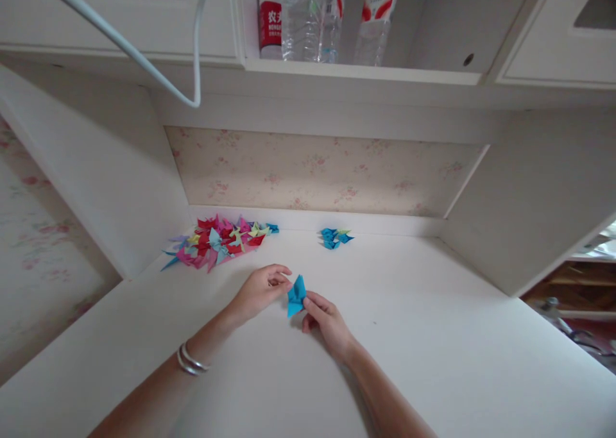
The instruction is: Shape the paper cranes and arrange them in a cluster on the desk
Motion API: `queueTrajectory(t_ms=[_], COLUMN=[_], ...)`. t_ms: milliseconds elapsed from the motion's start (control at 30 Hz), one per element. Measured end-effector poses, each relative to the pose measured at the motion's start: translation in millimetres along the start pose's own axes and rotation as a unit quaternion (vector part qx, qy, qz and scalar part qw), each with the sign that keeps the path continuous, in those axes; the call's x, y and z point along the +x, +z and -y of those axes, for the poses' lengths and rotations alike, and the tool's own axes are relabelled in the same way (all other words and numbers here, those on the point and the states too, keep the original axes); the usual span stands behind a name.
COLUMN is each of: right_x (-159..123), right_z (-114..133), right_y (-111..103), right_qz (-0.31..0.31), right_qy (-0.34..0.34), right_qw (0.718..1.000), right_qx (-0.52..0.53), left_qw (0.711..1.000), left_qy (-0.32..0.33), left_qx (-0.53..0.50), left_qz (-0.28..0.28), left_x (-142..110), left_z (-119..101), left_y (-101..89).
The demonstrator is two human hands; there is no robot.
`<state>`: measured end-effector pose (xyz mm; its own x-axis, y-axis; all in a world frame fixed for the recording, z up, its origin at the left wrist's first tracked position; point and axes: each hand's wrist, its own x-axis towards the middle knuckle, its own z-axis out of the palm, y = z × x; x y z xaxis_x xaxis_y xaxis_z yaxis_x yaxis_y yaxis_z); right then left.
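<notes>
A piece of blue folded origami paper (297, 297) with pointed flaps is held up over the white desk, between my two hands. My right hand (330, 322) pinches its right edge between thumb and fingers. At the left edge of the paper, my left hand (262, 290) has its fingers curled and its thumb tip against the fold. Two silver bangles (190, 359) circle my left wrist. Beyond my left hand lies a heap of colourful folded paper cranes (219, 242). A smaller group of blue and yellow-green folded pieces (333, 238) sits at the back, beyond the paper I hold.
The white desk (457, 348) is bounded by side panels and a floral-papered back wall (312, 172). Overhead, a shelf (360, 72) holds several plastic bottles (303, 18). A pale bent tube (144, 59) hangs at the upper left.
</notes>
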<state>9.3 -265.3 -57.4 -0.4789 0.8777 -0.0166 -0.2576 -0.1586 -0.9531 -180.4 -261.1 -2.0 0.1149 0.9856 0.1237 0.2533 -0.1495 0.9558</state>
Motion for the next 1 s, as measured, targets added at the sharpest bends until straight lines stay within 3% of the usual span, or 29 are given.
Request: queueTrajectory(t_ms=[233,400,600,1000], right_x=[1.4,2.6,1.8,2.3], right_z=[-3.0,-6.0,-2.8,-10.5], right_y=[0.2,-1.8,-0.5,0.2], right_qz=[-0.058,-0.070,-0.085,-0.083], right_qy=[-0.003,-0.003,0.002,-0.010], right_qw=[0.998,0.998,0.996,0.996], right_qx=[-0.001,-0.002,0.008,-0.015], left_qw=[0.992,0.992,0.990,0.994], left_qy=[-0.049,-0.077,-0.083,-0.044], left_qx=[-0.086,-0.090,-0.110,-0.038], left_qz=[-0.075,-0.031,-0.018,-0.088], left_x=[-14.6,-22.8,-25.8,-24.5], left_z=[14.2,28.9,32.3,36.5], left_y=[24.7,33.1,35.5,40.1])
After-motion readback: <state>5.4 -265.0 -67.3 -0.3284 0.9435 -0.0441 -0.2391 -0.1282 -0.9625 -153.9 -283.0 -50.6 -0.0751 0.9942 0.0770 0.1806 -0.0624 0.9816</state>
